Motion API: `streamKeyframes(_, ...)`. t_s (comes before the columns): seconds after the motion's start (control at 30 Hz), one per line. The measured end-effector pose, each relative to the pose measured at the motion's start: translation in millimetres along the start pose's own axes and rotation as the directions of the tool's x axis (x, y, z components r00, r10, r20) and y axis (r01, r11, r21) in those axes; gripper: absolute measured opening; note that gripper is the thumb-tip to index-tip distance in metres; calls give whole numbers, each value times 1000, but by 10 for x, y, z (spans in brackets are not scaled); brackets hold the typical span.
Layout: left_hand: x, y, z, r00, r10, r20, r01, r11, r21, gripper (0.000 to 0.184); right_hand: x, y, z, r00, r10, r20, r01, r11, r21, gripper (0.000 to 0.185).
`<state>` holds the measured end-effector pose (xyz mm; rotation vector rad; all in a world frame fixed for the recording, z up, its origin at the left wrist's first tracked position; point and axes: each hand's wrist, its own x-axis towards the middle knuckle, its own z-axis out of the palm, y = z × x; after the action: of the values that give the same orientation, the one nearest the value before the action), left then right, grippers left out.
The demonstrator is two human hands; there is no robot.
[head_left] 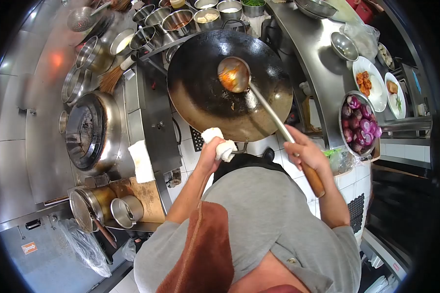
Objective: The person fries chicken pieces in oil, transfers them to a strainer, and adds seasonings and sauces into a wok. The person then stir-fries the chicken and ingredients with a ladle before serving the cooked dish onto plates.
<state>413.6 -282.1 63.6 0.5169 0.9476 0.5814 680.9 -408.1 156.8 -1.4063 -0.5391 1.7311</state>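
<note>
A large dark wok (195, 93) fills the middle of the view, its inside slick with oil and a few food scraps. At its near rim, my left hand (210, 155) is closed on a folded white cloth (225, 150), which lies against the wok's loop handle (240, 148). How far the fingers wrap that handle is hidden by the cloth. My right hand (308, 154) grips the long handle of a ladle (271, 113), whose wooden end points back toward my forearm. The ladle's bowl, over the wok, holds orange-red food or sauce.
Several metal pots of ingredients (178, 22) line the back. On the right counter (303, 49) are a bowl of cut red onions (359, 124) and white plates with food (376, 90). To my left stand a lidded round cooker (90, 132), another white cloth (141, 162) and a straw brush (111, 78).
</note>
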Motion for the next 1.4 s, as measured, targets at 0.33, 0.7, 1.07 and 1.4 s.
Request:
streamKeyframes(0.33,-148,175,207,985,-93,144,99,994,-35,20,-496,239,-165,955,-179,239,-112,528,842,37)
streamKeyframes(0.7,291,460,1135,911,22,411,-19,1000,-12,14,-1797,1,-892,800,-503,-328,590,553,589,53)
streamKeyframes(1.07,461,519,2072,909,70,411,-90,996,29,9,-1702,29,-1395,505,-368,-780,79,920,-383,70)
streamKeyframes(1.4,740,274,2352,872,38,488,-89,993,81,11,-1621,327,-1693,403,-569,-717,4,784,-620,73)
